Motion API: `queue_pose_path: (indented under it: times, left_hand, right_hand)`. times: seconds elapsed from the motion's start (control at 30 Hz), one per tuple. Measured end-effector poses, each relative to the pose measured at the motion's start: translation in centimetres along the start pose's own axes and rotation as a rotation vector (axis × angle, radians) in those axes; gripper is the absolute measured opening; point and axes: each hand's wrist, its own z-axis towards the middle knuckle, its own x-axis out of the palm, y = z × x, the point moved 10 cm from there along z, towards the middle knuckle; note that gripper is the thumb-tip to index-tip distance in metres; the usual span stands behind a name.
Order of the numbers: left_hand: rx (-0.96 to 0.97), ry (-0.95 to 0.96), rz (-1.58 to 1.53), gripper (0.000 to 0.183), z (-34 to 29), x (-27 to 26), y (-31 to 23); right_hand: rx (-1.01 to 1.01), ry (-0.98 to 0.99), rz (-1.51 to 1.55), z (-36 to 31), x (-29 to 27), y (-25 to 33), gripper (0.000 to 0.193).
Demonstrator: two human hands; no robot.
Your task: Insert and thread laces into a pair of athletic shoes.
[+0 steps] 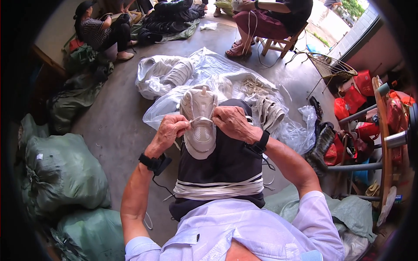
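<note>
A white sneaker (200, 143) rests on my dark-trousered lap (230, 163), its toe pointing toward me. A white shoelace (201, 118) crosses the lower part of its lacing area. My left hand (171, 130) is closed at the shoe's left side, pinching one part of the lace between thumb and fingertips. On the other side, my right hand (234, 123) has its fingers curled at the shoe's edge, gripping the lace; its fingertips are partly hidden. A bundle of white laces (217, 189) lies across my thighs.
Clear plastic sheeting (209, 61) with white shoe parts (176, 71) and more laces (254, 87) spreads on the floor ahead. Green sacks (65, 169) stand at left. A wooden rack (383, 139) and red bags (355, 98) are at right. Two people (98, 32) (270, 21) sit farther off.
</note>
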Motion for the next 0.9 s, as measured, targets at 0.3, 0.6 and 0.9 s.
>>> queue_pose_path:
  times: [0.3,0.6,0.9]
  left_hand:
    - [-0.022,0.024,0.019,0.026,0.6,-0.3,0.0]
    - [0.466,-0.146,0.998,0.010,-0.3,1.2,-7.1]
    - [0.824,0.176,1.289,0.026,-0.2,4.9,-10.9]
  right_hand:
    - [0.007,-0.009,0.033,-0.1,-0.3,0.1,0.015]
    - [-0.026,0.203,-0.264,0.1,0.1,1.0,0.013]
    - [-0.416,0.171,-0.218,2.2,-1.3,3.8,0.027]
